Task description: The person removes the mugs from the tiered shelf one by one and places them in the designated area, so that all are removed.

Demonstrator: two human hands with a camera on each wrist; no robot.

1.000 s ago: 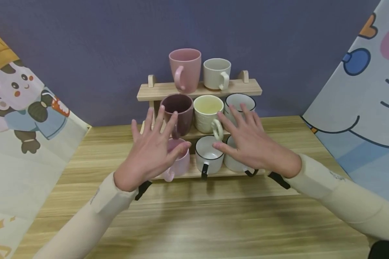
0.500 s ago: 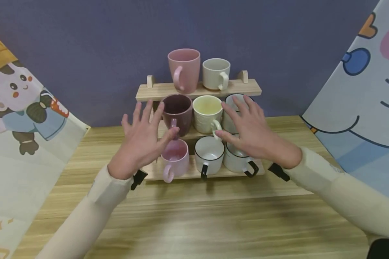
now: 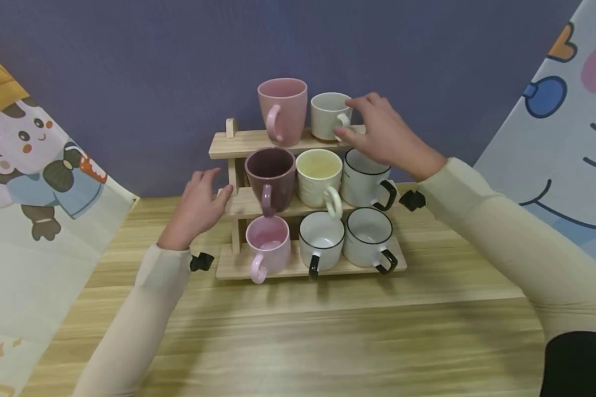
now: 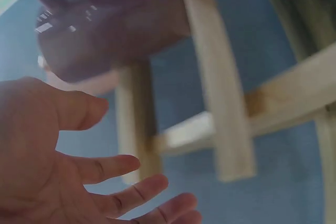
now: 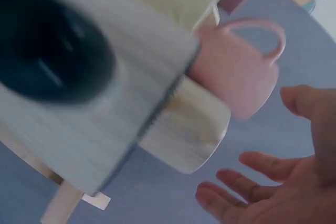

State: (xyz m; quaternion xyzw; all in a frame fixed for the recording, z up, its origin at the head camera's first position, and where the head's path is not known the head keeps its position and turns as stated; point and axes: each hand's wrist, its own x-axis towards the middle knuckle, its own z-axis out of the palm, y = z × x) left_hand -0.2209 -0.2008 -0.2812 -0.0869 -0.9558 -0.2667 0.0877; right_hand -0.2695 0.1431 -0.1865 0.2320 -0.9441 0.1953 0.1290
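Plainly, right hand [image 3: 387,132]: we saw its fingers loosely parted.
Ribbed mug [image 3: 324,122]: we saw it upright just beside those fingers, off-white, finely grooved, loop-handled.
Left hand [image 3: 193,207]: we saw relaxed fingers near the plum mug [image 3: 277,181].

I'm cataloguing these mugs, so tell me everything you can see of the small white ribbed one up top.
The white ribbed mug looks ceramic, off-white, with fine vertical ribs and a brownish edge at its base. It stands upright on the wooden top shelf, right of a taller pink mug. Its handle faces front and right, partly covered by the thumb. The right hand is beside it; whether they touch cannot be told.
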